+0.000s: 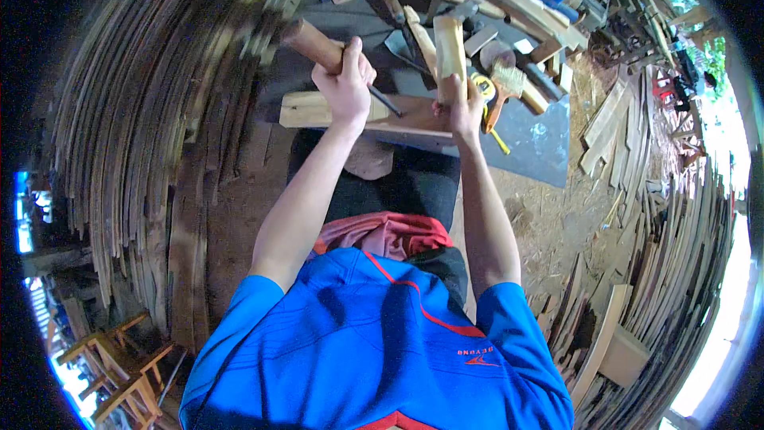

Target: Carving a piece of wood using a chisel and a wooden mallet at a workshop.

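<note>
My left hand (345,95) is closed around a chisel with a thick wooden handle (315,44). Its dark metal blade (385,101) slants down to the right, the tip at a pale wooden board (306,111) lying across the near side of the bench. In my right hand (465,114), a pale wooden block (450,46) is gripped by its lower end and stands up over the board's right part. Just right of that hand lie a yellow tape measure (482,89) and a brush with an orange handle (495,111).
The grey benchtop (545,147) bears several tools and wood offcuts toward its far side. Long wooden strips are stacked high at the left (119,135) and more lie at the right (676,271). A wooden chair frame (119,374) is at the lower left.
</note>
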`<state>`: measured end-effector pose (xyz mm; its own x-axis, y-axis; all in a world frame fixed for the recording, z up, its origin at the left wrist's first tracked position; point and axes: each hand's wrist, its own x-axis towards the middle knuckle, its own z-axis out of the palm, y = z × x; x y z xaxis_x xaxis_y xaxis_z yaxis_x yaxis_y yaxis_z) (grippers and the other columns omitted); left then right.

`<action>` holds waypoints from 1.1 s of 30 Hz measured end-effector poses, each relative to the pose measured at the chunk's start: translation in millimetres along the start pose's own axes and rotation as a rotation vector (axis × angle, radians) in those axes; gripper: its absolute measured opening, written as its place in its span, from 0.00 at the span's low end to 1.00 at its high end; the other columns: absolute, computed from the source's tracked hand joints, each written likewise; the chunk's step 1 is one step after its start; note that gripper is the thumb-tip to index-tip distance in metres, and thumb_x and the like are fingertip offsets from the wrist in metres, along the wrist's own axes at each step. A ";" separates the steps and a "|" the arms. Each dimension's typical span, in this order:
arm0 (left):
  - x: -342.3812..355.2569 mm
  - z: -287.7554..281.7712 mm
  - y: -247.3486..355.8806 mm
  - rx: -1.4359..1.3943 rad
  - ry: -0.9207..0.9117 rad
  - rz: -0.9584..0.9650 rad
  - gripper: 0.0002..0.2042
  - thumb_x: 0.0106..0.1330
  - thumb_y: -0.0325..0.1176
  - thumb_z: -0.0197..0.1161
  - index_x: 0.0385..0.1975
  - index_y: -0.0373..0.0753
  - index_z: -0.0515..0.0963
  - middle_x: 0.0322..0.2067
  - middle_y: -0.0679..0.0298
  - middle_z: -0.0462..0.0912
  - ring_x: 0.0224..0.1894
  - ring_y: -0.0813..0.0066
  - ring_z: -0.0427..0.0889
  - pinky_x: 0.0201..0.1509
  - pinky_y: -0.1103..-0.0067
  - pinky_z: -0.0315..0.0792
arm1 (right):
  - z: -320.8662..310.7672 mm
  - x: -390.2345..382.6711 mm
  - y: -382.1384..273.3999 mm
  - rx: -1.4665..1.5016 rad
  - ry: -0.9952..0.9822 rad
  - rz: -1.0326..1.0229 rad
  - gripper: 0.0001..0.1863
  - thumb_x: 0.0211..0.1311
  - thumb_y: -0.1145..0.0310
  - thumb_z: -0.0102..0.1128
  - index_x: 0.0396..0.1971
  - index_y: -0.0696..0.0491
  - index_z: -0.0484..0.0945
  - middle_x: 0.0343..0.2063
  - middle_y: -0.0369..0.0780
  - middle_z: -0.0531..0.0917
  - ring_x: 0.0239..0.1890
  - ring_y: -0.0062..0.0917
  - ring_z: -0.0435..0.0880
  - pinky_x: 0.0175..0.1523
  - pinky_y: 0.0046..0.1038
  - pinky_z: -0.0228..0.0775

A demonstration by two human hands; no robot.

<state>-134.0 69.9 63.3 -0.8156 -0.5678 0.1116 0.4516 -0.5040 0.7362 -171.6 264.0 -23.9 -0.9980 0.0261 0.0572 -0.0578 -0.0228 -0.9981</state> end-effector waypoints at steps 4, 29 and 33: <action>2.0 -4.3 -2.4 0.028 -0.063 0.014 0.21 0.68 0.34 0.62 0.15 0.45 0.58 0.11 0.73 0.60 0.12 0.83 0.57 0.18 0.79 0.49 | -0.3 4.9 9.1 -0.025 -0.001 -0.058 0.20 0.71 0.57 0.55 0.41 0.63 0.77 0.24 0.40 0.82 0.19 0.21 0.80 0.25 0.24 0.72; -9.4 -5.1 -3.0 0.064 -0.041 0.179 0.14 0.71 0.30 0.61 0.26 0.43 0.61 0.14 0.73 0.64 0.13 0.85 0.60 0.17 0.81 0.54 | 10.2 -7.1 -12.0 -0.108 -0.022 -0.011 0.22 0.71 0.56 0.56 0.41 0.64 0.77 0.21 0.43 0.82 0.17 0.21 0.80 0.21 0.24 0.69; -27.0 8.7 -4.7 0.143 -0.057 0.190 0.14 0.72 0.30 0.60 0.27 0.42 0.61 0.14 0.73 0.64 0.14 0.86 0.60 0.18 0.81 0.54 | 4.0 -3.2 -6.5 -0.142 -0.028 -0.026 0.22 0.70 0.55 0.57 0.41 0.64 0.77 0.22 0.42 0.82 0.17 0.21 0.81 0.22 0.25 0.70</action>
<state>-117.2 93.2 62.6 -0.7419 -0.6037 0.2919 0.5465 -0.2921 0.7848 -168.1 260.1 -17.5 -0.9966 -0.0035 0.0822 -0.0820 0.1189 -0.9895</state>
